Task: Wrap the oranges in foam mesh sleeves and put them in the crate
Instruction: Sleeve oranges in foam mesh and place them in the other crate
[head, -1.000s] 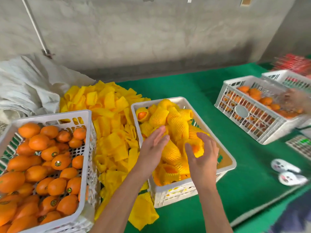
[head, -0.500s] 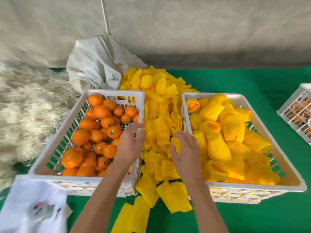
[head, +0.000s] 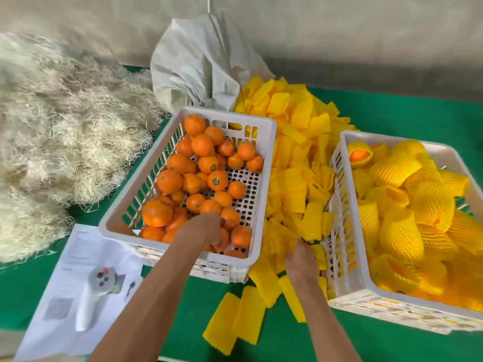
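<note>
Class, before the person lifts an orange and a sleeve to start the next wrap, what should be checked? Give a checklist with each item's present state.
1. Left hand on a bare orange in the left crate: ok.
2. Firm grip on that orange: cannot tell, fingers hidden.
3. Right hand in the pile of foam sleeves: ok.
4. Only one sleeve picked: cannot tell.
5. Room left in the right crate of wrapped oranges: ok.

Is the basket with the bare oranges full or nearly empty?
Partly full. Bare oranges pile at the near end of the left crate, but its holed floor shows bare at the right.
</note>
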Demonstrator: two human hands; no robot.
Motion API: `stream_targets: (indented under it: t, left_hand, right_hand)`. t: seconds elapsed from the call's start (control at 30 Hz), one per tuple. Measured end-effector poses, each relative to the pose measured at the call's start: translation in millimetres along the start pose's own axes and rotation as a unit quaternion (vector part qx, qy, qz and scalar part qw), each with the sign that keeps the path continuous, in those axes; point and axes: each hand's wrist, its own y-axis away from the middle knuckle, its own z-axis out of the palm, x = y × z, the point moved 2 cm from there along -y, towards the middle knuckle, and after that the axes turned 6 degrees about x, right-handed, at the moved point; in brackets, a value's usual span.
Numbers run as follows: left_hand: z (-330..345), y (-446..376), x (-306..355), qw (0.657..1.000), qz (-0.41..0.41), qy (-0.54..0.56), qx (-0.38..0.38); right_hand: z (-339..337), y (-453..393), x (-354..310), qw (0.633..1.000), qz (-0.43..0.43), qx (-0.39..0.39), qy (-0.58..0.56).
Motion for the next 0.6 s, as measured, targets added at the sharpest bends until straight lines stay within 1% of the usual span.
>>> stream_targets:
  t: [0.2,0.3,0.4,0.5,0.6]
  left_hand:
    - [9,-7,5,0.990,-0.014,-0.133,-0.040]
    - [9,-6,6,0.983,-0.017,-0.176,-0.049]
    - [8,-6,4,0.980,-0.028,-0.189,-0.046]
    - [8,-6,2,0.984,-0.030,-0.175,-0.031]
    - [7,-4,0,0.983,-0.007,-0.185,-0.003]
  right_hand:
    - [-11,-4,10,0.992,0.026,0.019,-0.122]
    - [-16,-4,10,0.989,0.034,0.027,-0.143]
    - [-25,0,3,0.986,0.014,0.070,-0.152]
    - [-40,3,-7,0.978,-0.018,0.119,-0.169]
    - [-61,7,-17,0.965,-0.036,0.156,-0.210]
